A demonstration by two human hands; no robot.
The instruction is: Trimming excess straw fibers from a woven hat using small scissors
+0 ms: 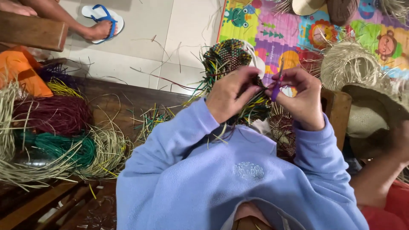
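Both hands met over a multicoloured woven piece (228, 57) of green, yellow and dark strands. The left hand (230, 96) had its fingers (251, 76) curled shut on the near edge of the weave, pinching loose strands against it. The right hand (300, 98) gripped a purple-handled tool (277, 85), thumb and forefinger closed around it, the tool's thin tip rising just above the fingertips and touching the weave between the two hands. Loose green and yellow strand ends (251, 111) hung below the left fingers, over the light blue sleeves (179, 140).

Left of the left hand's fingers, well apart, a dark wooden bench (110, 100) carried bundles of fibre: maroon (51, 113), green (59, 145) and pale straw (106, 149), with an orange cloth (19, 70) at the far edge. Short cut strands (151, 119) littered the bench nearer the left wrist.

Beyond the fingers lay a pale tiled floor (170, 38) with stray fibres, and another person's foot in a blue-and-white sandal (102, 19). Beyond the right hand's fingers spread a bright play mat (298, 30) with cartoon animals. To the right of those fingers sat an unfinished straw hat (349, 64) with a fringed rim and another, darker hat (370, 115), and beside them another person's arm (379, 174).
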